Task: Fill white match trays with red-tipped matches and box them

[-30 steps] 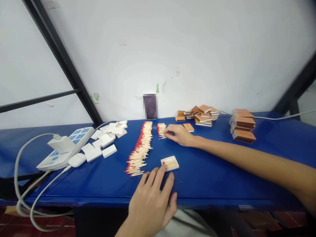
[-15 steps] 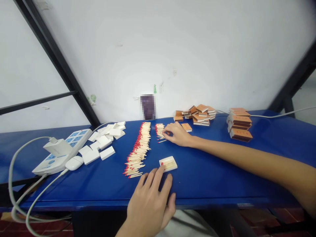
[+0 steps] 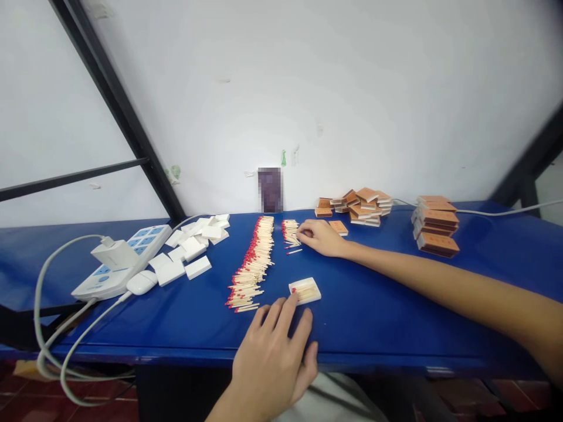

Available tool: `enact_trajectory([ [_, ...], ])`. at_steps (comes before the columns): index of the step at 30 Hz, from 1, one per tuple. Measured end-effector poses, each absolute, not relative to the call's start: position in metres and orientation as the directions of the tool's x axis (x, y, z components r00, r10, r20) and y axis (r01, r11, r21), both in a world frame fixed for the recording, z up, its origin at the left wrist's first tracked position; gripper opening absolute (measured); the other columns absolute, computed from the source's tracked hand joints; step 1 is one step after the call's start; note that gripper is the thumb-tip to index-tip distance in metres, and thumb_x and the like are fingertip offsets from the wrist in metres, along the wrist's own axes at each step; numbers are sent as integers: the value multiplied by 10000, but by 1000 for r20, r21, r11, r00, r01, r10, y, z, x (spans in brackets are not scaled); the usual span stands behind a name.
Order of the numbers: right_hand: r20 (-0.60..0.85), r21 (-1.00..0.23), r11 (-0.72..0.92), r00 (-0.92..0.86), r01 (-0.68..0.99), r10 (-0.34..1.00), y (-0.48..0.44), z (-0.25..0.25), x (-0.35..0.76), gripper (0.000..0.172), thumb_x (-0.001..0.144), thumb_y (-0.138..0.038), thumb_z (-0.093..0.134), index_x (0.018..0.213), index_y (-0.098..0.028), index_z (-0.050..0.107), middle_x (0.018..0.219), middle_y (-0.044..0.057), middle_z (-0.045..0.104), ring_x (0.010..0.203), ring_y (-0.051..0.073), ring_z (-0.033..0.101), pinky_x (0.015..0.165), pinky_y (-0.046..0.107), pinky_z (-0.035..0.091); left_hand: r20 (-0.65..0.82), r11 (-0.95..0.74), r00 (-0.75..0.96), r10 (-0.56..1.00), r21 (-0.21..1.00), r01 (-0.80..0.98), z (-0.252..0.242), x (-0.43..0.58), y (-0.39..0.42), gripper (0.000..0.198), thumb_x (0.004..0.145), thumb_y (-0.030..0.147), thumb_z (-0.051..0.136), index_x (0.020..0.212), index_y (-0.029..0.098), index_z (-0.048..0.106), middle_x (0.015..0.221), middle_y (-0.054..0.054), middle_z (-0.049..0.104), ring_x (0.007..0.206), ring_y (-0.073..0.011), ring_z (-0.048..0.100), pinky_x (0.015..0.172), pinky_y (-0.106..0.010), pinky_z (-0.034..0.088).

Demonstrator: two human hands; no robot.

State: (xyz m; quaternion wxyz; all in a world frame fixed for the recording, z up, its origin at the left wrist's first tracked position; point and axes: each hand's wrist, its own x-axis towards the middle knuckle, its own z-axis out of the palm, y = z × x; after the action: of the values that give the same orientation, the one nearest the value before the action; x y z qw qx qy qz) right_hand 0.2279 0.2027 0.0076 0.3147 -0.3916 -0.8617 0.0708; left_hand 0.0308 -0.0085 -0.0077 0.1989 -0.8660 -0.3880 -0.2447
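We see the right hand [image 3: 322, 238] near the centre of the frame, thumb and forefinger close together at the right edge of a small pile of matches [image 3: 289, 230]; whether they pinch one we cannot tell. The pile lies left of those fingertips, its sticks running roughly left to right, heads leftward, and the right hand is the nearer. Our left hand [image 3: 273, 351], lower centre, is loosely spread, one fingertip at the left end of a white tray [image 3: 310, 300] (a few sticks [image 3: 308, 289] lie inside).
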Motion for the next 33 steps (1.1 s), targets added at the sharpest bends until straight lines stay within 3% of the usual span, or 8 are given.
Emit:
enact_trajectory([
  [13,376,-308,569,-452,763,809,196,11,226,279,903,-372,527,880,-206,751,718,21,681,614,144,539,588,268,296,572,-625,578,582,-140,768,-10,30,-8,368,955,278,373,1202,165,622,1300,-153,569,1084,-321,578,848,-477,505],
  [19,390,-340,597,-468,727,793,196,9,226,246,862,-366,572,843,-211,763,642,10,636,577,135,517,575,264,291,559,-620,578,595,-139,773,-9,30,-9,368,945,288,396,1211,165,618,1304,-159,564,1092,-325,572,853,-474,508],
  [28,342,-484,591,-482,645,807,206,6,228,245,821,-366,598,786,-177,749,543,-29,539,518,107,439,549,252,286,548,-614,577,606,-138,777,-10,29,-10,379,958,292,367,1219,171,613,1317,-148,566,1113,-318,571,872,-472,507],
  [33,353,-428,605,-492,672,796,199,9,226,317,888,-427,533,837,-192,740,552,-27,542,529,111,448,557,256,268,555,-620,580,596,-140,772,-11,30,-10,381,954,289,373,1226,165,610,1317,-150,567,1105,-321,574,863,-474,511],
])
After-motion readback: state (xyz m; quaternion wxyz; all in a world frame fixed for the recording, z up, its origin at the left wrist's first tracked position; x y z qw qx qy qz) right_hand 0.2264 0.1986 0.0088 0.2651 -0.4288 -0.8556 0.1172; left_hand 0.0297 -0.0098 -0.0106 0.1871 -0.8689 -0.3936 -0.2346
